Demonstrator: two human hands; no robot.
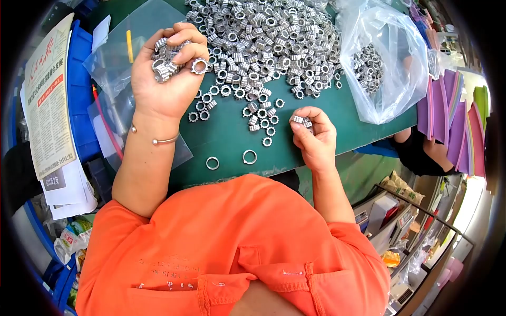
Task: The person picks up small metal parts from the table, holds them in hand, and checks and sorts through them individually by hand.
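My left hand (pixel 161 84), raised at the table's left side, is curled palm up around several toothed metal rings (pixel 164 69). One more toothed ring (pixel 200 66) shows at its fingertips. Lower and to the right, my right hand (pixel 316 134) pinches a few toothed rings (pixel 298 119) between thumb and fingers; some are partly hidden. A big heap of the same metal rings (pixel 263 42) covers the back of the green table (pixel 232 137), with loose ones spilling forward between my hands. Two thinner, smoother-looking rings, a left one (pixel 212 163) and a right one (pixel 249 157), lie near the front edge.
A clear plastic bag (pixel 390 100) with more rings stands at the right. Left are a plastic sheet (pixel 132 26), a yellow stick (pixel 129 46), a red pen-like stick (pixel 108 124), a newspaper (pixel 50 95) and a blue bin (pixel 81 100). Another person's limb (pixel 435 150) shows beyond the right edge.
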